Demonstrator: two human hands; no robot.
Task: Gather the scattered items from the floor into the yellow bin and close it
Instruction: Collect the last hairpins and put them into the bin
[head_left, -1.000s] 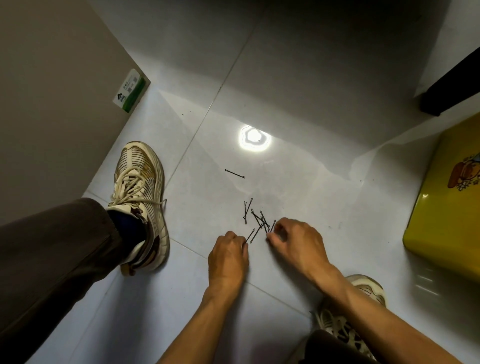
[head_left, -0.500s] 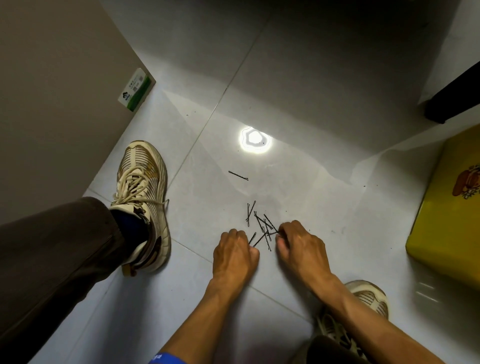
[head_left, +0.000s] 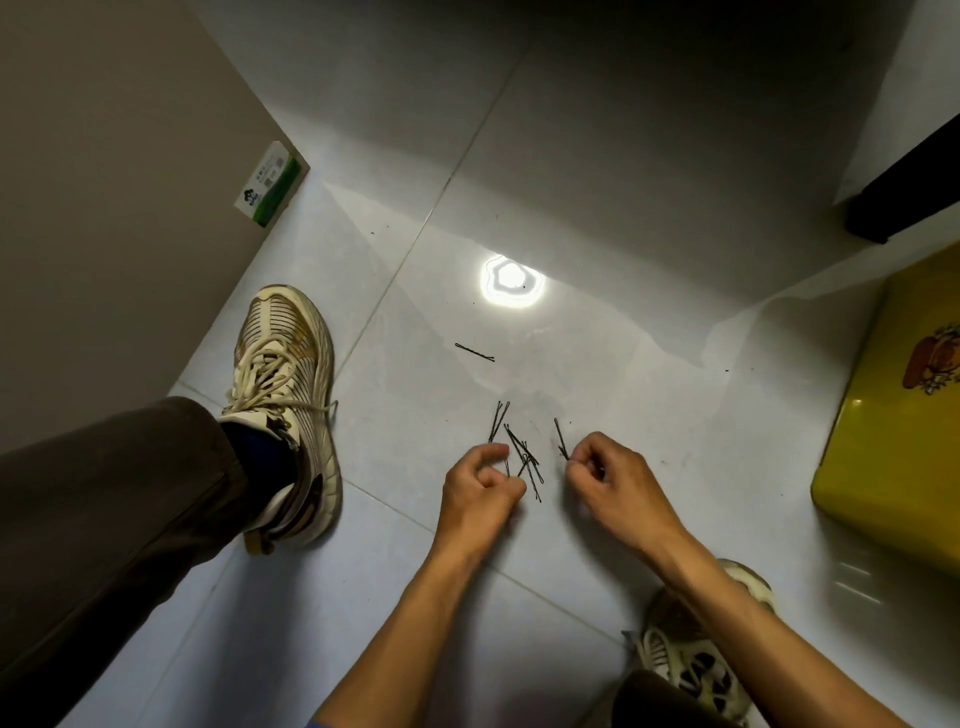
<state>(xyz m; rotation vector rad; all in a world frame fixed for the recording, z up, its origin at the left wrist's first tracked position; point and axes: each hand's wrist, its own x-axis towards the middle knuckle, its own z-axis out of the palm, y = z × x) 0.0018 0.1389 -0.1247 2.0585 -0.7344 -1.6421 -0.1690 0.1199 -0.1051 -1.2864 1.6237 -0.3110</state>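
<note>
Several black hairpins (head_left: 523, 456) lie in a small heap on the pale floor tiles between my hands. One more hairpin (head_left: 474, 352) lies alone farther out. My right hand (head_left: 610, 475) pinches a single hairpin (head_left: 561, 439) at its near end, with the pin sticking up and away. My left hand (head_left: 480, 486) has its fingers curled at the left side of the heap, thumb and forefinger closed around a pin there. The yellow bin (head_left: 893, 441) stands at the right edge with a cartoon sticker on its side; its lid is out of view.
My left shoe (head_left: 283, 395) and trouser leg are planted to the left of the heap, my right shoe (head_left: 696, 654) is at the bottom right. A grey wall panel with a green-and-white label (head_left: 267, 184) stands at left. A lamp glare (head_left: 511, 280) shines on the tiles.
My right hand has drawn to the right, away from the heap, with one hairpin pinched in it. My left hand has opened slightly and pinches at the heap's left side.
</note>
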